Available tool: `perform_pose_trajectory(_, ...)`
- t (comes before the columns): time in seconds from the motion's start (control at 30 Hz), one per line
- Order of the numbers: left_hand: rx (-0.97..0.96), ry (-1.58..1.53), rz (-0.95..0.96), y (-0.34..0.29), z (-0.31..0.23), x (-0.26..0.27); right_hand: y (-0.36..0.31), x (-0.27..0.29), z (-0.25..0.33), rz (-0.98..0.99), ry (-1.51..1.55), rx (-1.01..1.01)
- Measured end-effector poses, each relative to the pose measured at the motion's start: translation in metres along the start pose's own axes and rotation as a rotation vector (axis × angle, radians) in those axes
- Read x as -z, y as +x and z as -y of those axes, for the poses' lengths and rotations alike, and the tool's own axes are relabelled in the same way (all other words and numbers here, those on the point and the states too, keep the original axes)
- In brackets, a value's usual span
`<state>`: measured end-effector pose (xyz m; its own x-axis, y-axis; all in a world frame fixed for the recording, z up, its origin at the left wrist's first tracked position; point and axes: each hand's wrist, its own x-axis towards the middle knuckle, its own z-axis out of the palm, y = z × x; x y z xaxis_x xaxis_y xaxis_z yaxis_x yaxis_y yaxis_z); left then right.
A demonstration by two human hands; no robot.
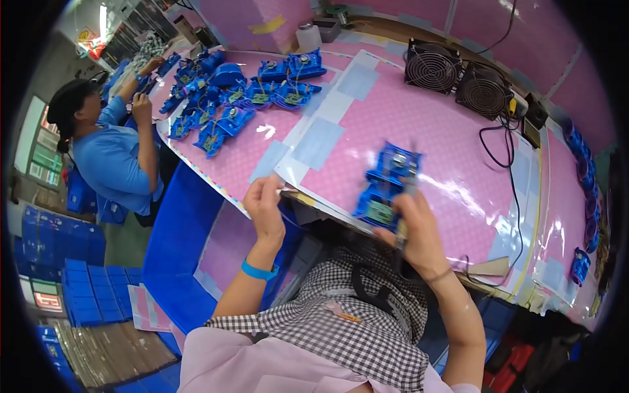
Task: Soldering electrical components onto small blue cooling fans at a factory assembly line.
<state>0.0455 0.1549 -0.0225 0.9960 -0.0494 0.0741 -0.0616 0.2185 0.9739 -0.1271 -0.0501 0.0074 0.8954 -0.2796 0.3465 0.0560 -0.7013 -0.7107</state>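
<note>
My left hand is raised by the table's front edge. Its thumb and fingertips are pinched together on a small white piece, too small to name. My right hand is closed around a slim dark tool, blurred by motion, so its kind is unclear. Just beyond those fingers is a blue plastic housing with a round metal part at its far end and a green circuit board at its near end. The right fingers partly cover its near right side; whether they touch it I cannot tell.
Several blue housings with boards and wires crowd the table's far left. Two black fans stand at the back right, a black cable trailing forward from beside them. A co-worker in blue works at the left, near a blue bin.
</note>
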Motion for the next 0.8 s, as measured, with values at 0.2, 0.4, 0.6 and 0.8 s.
perform_pose_trajectory(0.2, -0.349, 0.299, -0.233, -0.003, -0.006, 0.053, 0.102, -0.117, 0.036, -0.003, 0.234, 0.304)
perform_pose_trajectory(0.4, -0.711, 1.105, 0.15, 0.011, -0.012, 0.028, 0.07, -0.024, 0.017, -0.407, 0.121, 0.24)
perform_pose_trajectory(0.6, -0.718, 1.228, 0.218, 0.11, 0.016, 0.086, -0.021, 0.111, -0.028, -0.81, 0.126, -0.092)
perform_pose_trajectory(0.8, -0.501, 1.361, 0.105, 0.069, -0.045, 0.03, -0.186, 0.261, -0.134, -1.405, -0.551, -0.246)
